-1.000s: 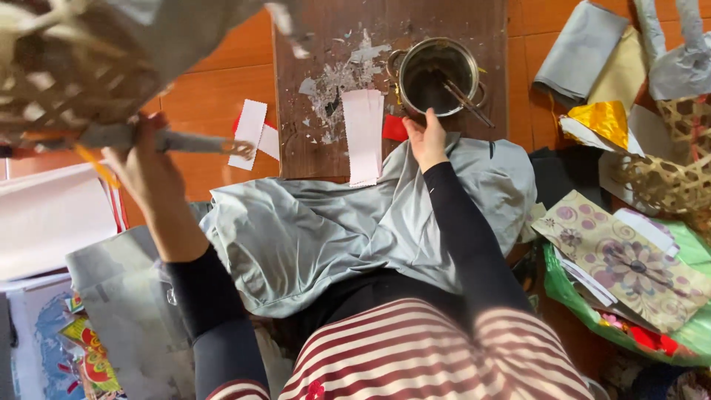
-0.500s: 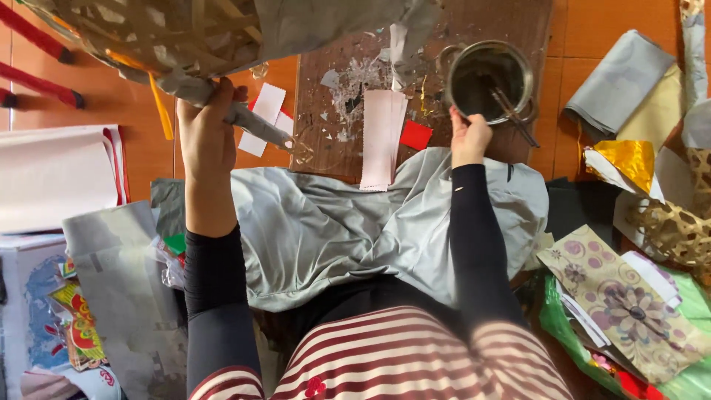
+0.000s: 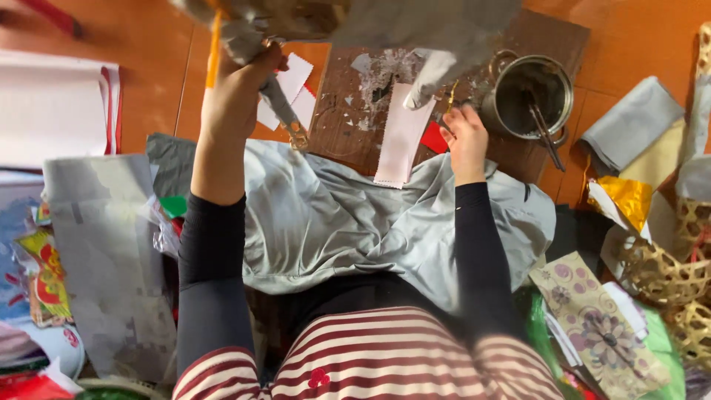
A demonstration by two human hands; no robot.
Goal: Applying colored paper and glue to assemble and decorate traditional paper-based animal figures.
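Holding grey, prob. paper-covered frame (image 3: 348, 18)

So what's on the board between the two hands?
In the head view, a pale paper strip lies on the wooden board between the left hand and the right hand, beside patches of dried white paste.

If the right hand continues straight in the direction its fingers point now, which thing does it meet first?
The right hand points up the picture along the brown wooden board. The first thing in its way is probably the crumpled grey paper object held above it. The round metal pot stays to one side. Depth is unclear.
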